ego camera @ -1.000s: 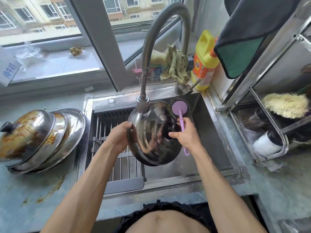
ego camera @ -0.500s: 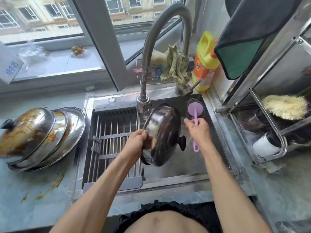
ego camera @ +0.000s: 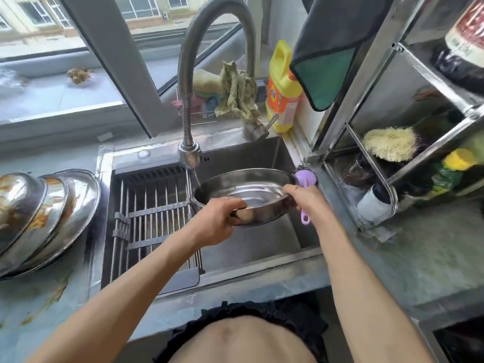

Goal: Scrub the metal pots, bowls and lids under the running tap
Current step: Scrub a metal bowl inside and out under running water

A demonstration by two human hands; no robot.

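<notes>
A shiny metal lid (ego camera: 243, 191) is held hollow side up over the sink (ego camera: 248, 247), just below the tap head (ego camera: 189, 155), from which a thin stream of water falls onto its left rim. My left hand (ego camera: 214, 221) grips the lid's near rim. My right hand (ego camera: 305, 199) touches the lid's right rim and holds a purple scrub brush (ego camera: 303, 179), bristle head up at the sink's right wall. Three dirty, grease-stained metal lids (ego camera: 39, 216) lie stacked on the counter at the left.
A metal drying rack (ego camera: 154, 221) spans the sink's left half. Behind the sink are rags (ego camera: 235, 93) and a yellow detergent bottle (ego camera: 282, 85). A steel shelf unit (ego camera: 392, 153) with brushes and bottles stands at the right; a dark cloth (ego camera: 330, 48) hangs above.
The lid has been turned from knob-up on its edge to hollow side up under the tap. My right hand with the brush came to its right rim.
</notes>
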